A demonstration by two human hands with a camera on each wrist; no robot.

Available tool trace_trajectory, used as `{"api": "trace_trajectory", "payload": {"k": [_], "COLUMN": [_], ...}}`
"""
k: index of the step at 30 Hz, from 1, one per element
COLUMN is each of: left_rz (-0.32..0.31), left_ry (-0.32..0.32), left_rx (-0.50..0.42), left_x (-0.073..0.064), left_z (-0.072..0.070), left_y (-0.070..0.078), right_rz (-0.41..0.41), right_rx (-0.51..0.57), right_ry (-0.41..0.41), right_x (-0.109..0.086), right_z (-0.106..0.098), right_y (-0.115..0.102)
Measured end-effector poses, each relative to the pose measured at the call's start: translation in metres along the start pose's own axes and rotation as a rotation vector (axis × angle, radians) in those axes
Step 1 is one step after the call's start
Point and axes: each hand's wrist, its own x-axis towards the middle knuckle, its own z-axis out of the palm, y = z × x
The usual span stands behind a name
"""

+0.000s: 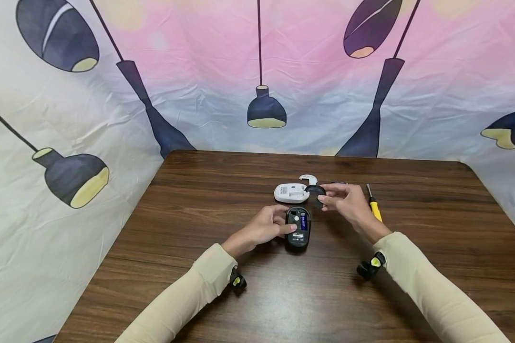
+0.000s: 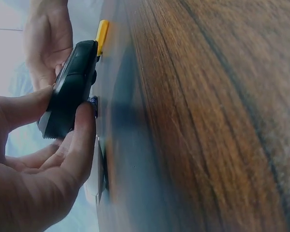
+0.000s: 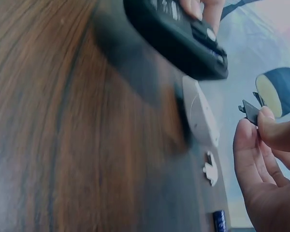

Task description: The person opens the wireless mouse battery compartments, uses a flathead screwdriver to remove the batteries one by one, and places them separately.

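Note:
A black computer mouse (image 1: 298, 240) is gripped in my left hand (image 1: 263, 226), thumb on its upturned underside. Its battery compartment is uncovered, and a dark blue battery (image 1: 303, 221) lies inside. In the left wrist view the black mouse (image 2: 70, 92) is held up off the tabletop, seen edge-on. My right hand (image 1: 345, 202) pinches a thin black battery cover (image 1: 313, 189) between thumb and fingers, just beyond the mouse. Small tabs stick out from this cover (image 3: 251, 113) in the right wrist view. Behind the black mouse, a white mouse (image 1: 285, 193) lies upside down.
A white battery cover (image 1: 310, 179) lies behind the white mouse. Another dark blue battery (image 3: 220, 221) rests on the wooden table (image 1: 189, 200), partly behind my right hand in the head view. To the right of that hand is a yellow-handled screwdriver (image 1: 375, 209). A printed cloth (image 1: 214, 114) hangs behind.

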Motion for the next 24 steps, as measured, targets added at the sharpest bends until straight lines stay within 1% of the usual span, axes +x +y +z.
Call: {"api": "trace_trajectory", "payload": {"k": [5, 9, 17, 24], "left_rz": [-0.002, -0.013, -0.024, -0.028], "left_ry": [0.003, 0.003, 0.002, 0.002], "left_rx": [-0.037, -0.06, -0.054, -0.053], "left_x": [0.0, 0.0, -0.002, -0.003], "left_z": [-0.001, -0.001, -0.004, -0.005], "left_y": [-0.001, 0.0, 0.0, 0.0], "right_rz": [0.015, 0.021, -0.006, -0.022], "right_rx": [-0.057, -0.137, -0.357, -0.459], "right_ry": [0.025, 0.026, -0.023, -0.045], "right_x": [-0.001, -0.001, 0.004, 0.007], "right_z": [-0.008, -0.012, -0.012, -0.009], "right_y": [0.008, 0.014, 0.024, 0.025]}}
